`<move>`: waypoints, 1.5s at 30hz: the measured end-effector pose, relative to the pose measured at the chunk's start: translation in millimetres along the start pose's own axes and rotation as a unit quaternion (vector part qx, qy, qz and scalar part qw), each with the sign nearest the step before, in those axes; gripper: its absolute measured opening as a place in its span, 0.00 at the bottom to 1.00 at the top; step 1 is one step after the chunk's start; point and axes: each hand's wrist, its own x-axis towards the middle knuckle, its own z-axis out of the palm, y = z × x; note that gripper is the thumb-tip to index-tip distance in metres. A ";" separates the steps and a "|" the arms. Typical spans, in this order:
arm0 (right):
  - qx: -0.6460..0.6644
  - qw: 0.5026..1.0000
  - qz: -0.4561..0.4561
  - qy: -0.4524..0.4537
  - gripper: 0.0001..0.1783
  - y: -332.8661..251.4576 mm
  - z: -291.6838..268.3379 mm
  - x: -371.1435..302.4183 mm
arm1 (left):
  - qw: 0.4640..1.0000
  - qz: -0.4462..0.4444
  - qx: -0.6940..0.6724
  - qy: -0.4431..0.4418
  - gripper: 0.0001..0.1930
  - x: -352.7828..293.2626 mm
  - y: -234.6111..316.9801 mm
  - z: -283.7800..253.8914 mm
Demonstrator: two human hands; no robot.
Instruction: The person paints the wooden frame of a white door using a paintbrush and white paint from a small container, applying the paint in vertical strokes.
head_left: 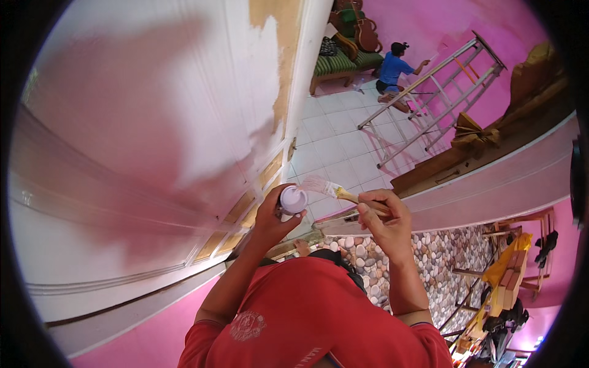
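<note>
Your right hand (388,221) grips the pale-bristled wooden paintbrush (343,194) crosswise, its tip leftward beside the round lilac-paint cup (294,200) your left hand (269,216) clasps.

At left, door (141,141); in left hand (273,219), cup (294,200); just right, brush (342,194) in right hand (390,222). Beyond, on floor (334,136): stepladder (440,117), with 1 person (394,69) behind, sofa (336,64) left of both.

The left hand (270,219) holds 1 small container (283,202) of pale lilac paint (296,199), and the right hand (390,222) grips 1 wooden-handled brush (345,194), bristles near the rim. Beside them is a white door (116,135) with tan patches; beyond, 1 person in blue (392,70) is near 1 stepladder (417,84).
</note>
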 end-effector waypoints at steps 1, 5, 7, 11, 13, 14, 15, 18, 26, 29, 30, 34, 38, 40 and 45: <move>-0.032 0.999 -0.030 0.000 0.12 -0.5 -2.2 -0.4 | 1.000 -0.003 -0.023 0.003 0.33 0.5 3.4 4.5; -0.092 0.988 -0.119 -0.024 0.10 -7.2 15.1 0.0 | 1.000 0.009 0.010 -0.007 0.33 4.4 3.6 -10.6; -0.112 0.985 -0.125 -0.049 0.09 -10.7 15.5 0.1 | 1.000 0.015 -0.003 0.000 0.33 2.7 0.5 -4.8; -0.181 0.966 -0.168 -0.079 0.08 -16.2 19.6 1.4 | 0.999 0.024 -0.030 0.004 0.33 -0.1 -5.2 -0.7; -0.170 0.968 -0.163 -0.082 0.08 -17.2 22.5 1.1 | 1.000 0.018 -0.024 0.000 0.33 -0.5 -1.0 -0.8; -0.160 0.971 -0.159 -0.083 0.08 -17.8 23.3 1.0 | 1.000 0.012 -0.019 -0.004 0.33 -0.8 1.4 -1.2; -0.159 0.971 -0.159 -0.085 0.08 -18.8 24.0 1.3 | 1.000 0.012 -0.018 -0.003 0.33 -1.8 2.6 -2.0; -0.198 0.961 -0.161 -0.105 0.09 -20.2 25.8 2.2 | 1.000 0.002 -0.018 -0.016 0.31 -4.2 5.6 -3.7; -0.175 0.963 -0.174 -0.112 0.09 -10.7 24.5 7.6 | 0.999 -0.001 -0.032 -0.002 0.31 -7.2 1.1 -2.1; -0.124 0.977 -0.152 -0.083 0.08 -5.5 20.7 10.7 | 1.000 -0.006 -0.012 0.000 0.31 -6.4 2.3 -2.8; -0.123 0.977 -0.154 -0.085 0.08 -3.8 20.2 11.8 | 1.000 -0.006 -0.010 0.002 0.31 -6.1 -0.4 -2.8; -0.066 0.994 -0.061 -0.060 0.08 4.9 15.8 17.6 | 0.999 0.025 -0.003 0.030 0.34 -3.0 -3.8 -2.5; -0.008 0.999 -0.015 -0.049 0.09 12.1 14.4 24.0 | 0.999 0.006 -0.002 0.038 0.34 -0.6 4.0 -3.7; 0.014 0.999 -0.008 -0.047 0.09 20.1 12.6 29.2 | 0.999 -0.005 -0.005 0.034 0.33 1.6 7.9 -3.4; 0.042 0.998 0.027 -0.042 0.10 23.2 11.9 38.3 | 0.999 -0.006 0.000 0.035 0.33 5.9 4.0 -1.5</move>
